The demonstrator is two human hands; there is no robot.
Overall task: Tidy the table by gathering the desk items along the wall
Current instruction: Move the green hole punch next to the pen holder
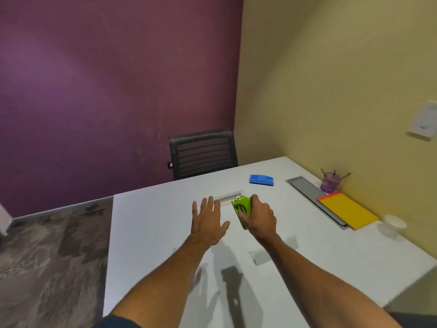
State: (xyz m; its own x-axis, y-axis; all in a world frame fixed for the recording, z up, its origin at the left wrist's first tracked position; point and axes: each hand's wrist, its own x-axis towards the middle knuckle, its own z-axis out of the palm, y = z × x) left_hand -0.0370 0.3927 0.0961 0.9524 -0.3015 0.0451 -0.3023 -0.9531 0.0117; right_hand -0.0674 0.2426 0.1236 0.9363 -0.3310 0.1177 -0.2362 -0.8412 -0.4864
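Note:
My right hand point(260, 216) is shut on a lime-green stapler point(241, 207), held above the middle of the white table point(153, 233). My left hand point(208, 216) hovers flat and open just left of it, fingers spread. A clear ruler point(228, 195) lies on the table just beyond both hands. Farther back lies a blue tray-like item point(261, 179). Along the yellow wall at the right stand a purple pen cup point(331, 182), a yellow notepad point(347, 210) and a white paper cup point(392, 226).
A grey cable slot cover point(305, 187) runs along the table near the wall. A black mesh chair point(203, 153) stands behind the table's far edge. A small grey paper piece point(261, 256) lies under my right forearm. Patterned floor is at the left.

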